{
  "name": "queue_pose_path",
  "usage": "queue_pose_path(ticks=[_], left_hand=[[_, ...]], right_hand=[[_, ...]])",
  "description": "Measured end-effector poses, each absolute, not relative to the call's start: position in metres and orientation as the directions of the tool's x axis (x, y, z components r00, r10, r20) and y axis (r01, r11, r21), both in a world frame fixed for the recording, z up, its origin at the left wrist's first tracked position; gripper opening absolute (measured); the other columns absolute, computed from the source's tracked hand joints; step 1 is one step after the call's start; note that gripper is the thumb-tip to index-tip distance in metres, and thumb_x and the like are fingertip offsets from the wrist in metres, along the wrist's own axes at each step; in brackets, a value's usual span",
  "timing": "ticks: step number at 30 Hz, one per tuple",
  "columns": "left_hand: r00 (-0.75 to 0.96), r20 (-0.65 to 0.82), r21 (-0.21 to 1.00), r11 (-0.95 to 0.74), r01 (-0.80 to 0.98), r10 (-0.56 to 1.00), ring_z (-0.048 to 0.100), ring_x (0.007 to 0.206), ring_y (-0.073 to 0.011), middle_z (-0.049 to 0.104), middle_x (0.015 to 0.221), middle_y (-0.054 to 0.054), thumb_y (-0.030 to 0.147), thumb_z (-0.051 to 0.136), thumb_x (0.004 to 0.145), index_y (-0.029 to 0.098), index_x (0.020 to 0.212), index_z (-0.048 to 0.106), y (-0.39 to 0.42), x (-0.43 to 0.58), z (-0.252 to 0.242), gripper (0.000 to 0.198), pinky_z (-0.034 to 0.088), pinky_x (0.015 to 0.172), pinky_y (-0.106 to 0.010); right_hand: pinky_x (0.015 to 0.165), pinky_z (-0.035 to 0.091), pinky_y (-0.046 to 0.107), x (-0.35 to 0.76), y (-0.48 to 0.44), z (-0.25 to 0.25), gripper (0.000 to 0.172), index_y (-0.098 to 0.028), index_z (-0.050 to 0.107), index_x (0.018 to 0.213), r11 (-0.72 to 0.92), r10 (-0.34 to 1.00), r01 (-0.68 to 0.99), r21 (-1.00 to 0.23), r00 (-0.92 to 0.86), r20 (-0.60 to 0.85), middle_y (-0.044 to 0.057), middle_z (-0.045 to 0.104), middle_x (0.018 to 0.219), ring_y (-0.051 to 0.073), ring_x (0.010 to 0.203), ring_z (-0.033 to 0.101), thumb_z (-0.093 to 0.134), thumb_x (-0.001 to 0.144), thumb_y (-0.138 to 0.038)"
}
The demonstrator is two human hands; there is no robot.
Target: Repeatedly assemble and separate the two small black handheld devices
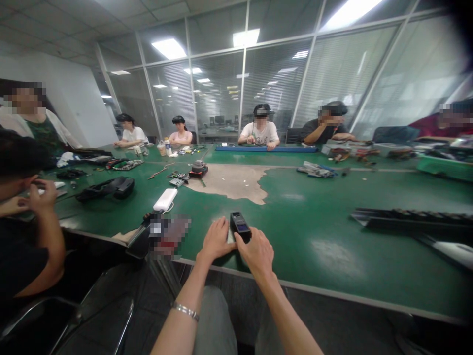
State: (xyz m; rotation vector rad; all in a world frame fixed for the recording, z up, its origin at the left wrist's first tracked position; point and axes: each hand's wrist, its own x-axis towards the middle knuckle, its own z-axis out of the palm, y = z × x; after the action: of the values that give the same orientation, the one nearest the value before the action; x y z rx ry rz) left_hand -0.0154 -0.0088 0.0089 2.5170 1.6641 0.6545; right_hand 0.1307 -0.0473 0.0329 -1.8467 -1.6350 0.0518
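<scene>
A small black box-shaped device (241, 223) with a dark bluish display stands on the green table close to its near edge. My right hand (257, 250) is closed about its near right corner, thumb against the near side and fingers along the right. Just left of the device, my left hand (217, 239) rests low over the table with its fingers stretched out. Its thumb reaches across to the tip of my right thumb. Whether the left fingers touch the device I cannot tell.
Left of my hands lie a white power bank (165, 199) with a cable and a black headset-like item (107, 189). A brown bare patch (232, 182) marks the green table (314, 197). At right is a long black tray (402, 218). Several people sit around.
</scene>
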Motion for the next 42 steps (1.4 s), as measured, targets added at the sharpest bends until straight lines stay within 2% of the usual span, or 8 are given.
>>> queue_pose_path(ticks=[4, 10, 17, 20, 24, 28, 32, 42], left_hand=[[0.337, 0.308, 0.272, -0.422, 0.865, 0.89, 0.033, 0.136, -0.0296, 0.036, 0.147, -0.016, 0.054, 0.052, 0.077, 0.013, 0.136, 0.038, -0.01, -0.016, 0.011, 0.073, 0.024, 0.113, -0.044], [0.33, 0.284, 0.283, -0.407, 0.868, 0.9, 0.031, 0.137, -0.0297, 0.035, 0.147, -0.014, 0.049, 0.054, 0.077, 0.016, 0.137, 0.037, -0.011, -0.015, 0.014, 0.071, 0.022, 0.114, -0.044], [0.352, 0.327, 0.272, -0.445, 0.854, 0.877, 0.034, 0.134, -0.0298, 0.036, 0.146, -0.015, 0.05, 0.055, 0.078, 0.017, 0.136, 0.038, -0.011, -0.015, 0.014, 0.069, 0.026, 0.112, -0.045], [0.349, 0.328, 0.271, -0.442, 0.855, 0.878, 0.035, 0.134, -0.0294, 0.037, 0.146, -0.015, 0.049, 0.056, 0.078, 0.019, 0.136, 0.039, -0.009, -0.014, 0.011, 0.068, 0.027, 0.111, -0.045], [0.33, 0.303, 0.277, -0.414, 0.867, 0.894, 0.032, 0.136, -0.0297, 0.036, 0.147, -0.013, 0.059, 0.056, 0.077, 0.02, 0.136, 0.04, -0.007, -0.014, 0.008, 0.071, 0.026, 0.112, -0.047], [0.316, 0.285, 0.29, -0.396, 0.871, 0.905, 0.029, 0.138, -0.0306, 0.034, 0.148, -0.015, 0.071, 0.048, 0.076, 0.016, 0.136, 0.04, -0.007, -0.013, 0.008, 0.082, 0.022, 0.113, -0.047], [0.322, 0.278, 0.302, -0.4, 0.865, 0.905, 0.028, 0.138, -0.0303, 0.032, 0.149, -0.015, 0.075, 0.044, 0.076, 0.016, 0.138, 0.039, -0.008, -0.013, 0.009, 0.085, 0.023, 0.113, -0.045], [0.326, 0.285, 0.292, -0.405, 0.866, 0.901, 0.032, 0.136, -0.031, 0.035, 0.148, -0.016, 0.077, 0.041, 0.077, 0.014, 0.137, 0.04, -0.011, -0.013, 0.012, 0.087, 0.023, 0.113, -0.044]], right_hand=[[0.071, 0.04, 0.03, 0.132, -0.05, 0.027, 0.038, -0.021, 0.056, 0.105, -0.006, 0.909, 0.876, -0.483, 0.206, 0.363, 0.007, 0.062, 0.094, 0.021, 0.086, 0.062, 0.052, 0.083, -0.051], [0.073, 0.041, 0.03, 0.131, -0.048, 0.025, 0.055, -0.019, 0.051, 0.118, -0.016, 0.897, 0.878, -0.478, 0.224, 0.381, 0.01, 0.061, 0.102, 0.023, 0.093, 0.061, 0.056, 0.079, -0.057], [0.074, 0.04, 0.029, 0.133, -0.045, 0.022, 0.036, -0.021, 0.058, 0.103, 0.03, 0.896, 0.859, -0.51, 0.204, 0.395, 0.007, 0.062, 0.093, 0.02, 0.087, 0.06, 0.053, 0.083, -0.05], [0.075, 0.04, 0.029, 0.132, -0.044, 0.025, 0.035, -0.02, 0.06, 0.101, 0.065, 0.885, 0.84, -0.539, 0.202, 0.42, 0.007, 0.062, 0.092, 0.02, 0.087, 0.059, 0.052, 0.083, -0.049], [0.076, 0.04, 0.029, 0.134, -0.038, 0.038, 0.039, -0.019, 0.061, 0.103, 0.134, 0.845, 0.807, -0.575, 0.21, 0.492, 0.008, 0.063, 0.094, 0.02, 0.088, 0.058, 0.051, 0.083, -0.05], [0.078, 0.039, 0.029, 0.149, -0.032, 0.048, 0.043, -0.018, 0.061, 0.106, 0.184, 0.797, 0.78, -0.598, 0.238, 0.555, 0.008, 0.063, 0.096, 0.02, 0.088, 0.057, 0.05, 0.083, -0.052], [0.079, 0.039, 0.03, 0.175, -0.028, 0.037, 0.044, -0.018, 0.06, 0.108, 0.144, 0.779, 0.787, -0.599, 0.283, 0.559, 0.009, 0.063, 0.099, 0.021, 0.088, 0.056, 0.051, 0.082, -0.052], [0.077, 0.039, 0.031, 0.195, -0.024, 0.006, 0.042, -0.019, 0.06, 0.108, -0.044, 0.84, 0.831, -0.554, 0.331, 0.43, 0.009, 0.062, 0.096, 0.022, 0.09, 0.058, 0.051, 0.082, -0.051]])
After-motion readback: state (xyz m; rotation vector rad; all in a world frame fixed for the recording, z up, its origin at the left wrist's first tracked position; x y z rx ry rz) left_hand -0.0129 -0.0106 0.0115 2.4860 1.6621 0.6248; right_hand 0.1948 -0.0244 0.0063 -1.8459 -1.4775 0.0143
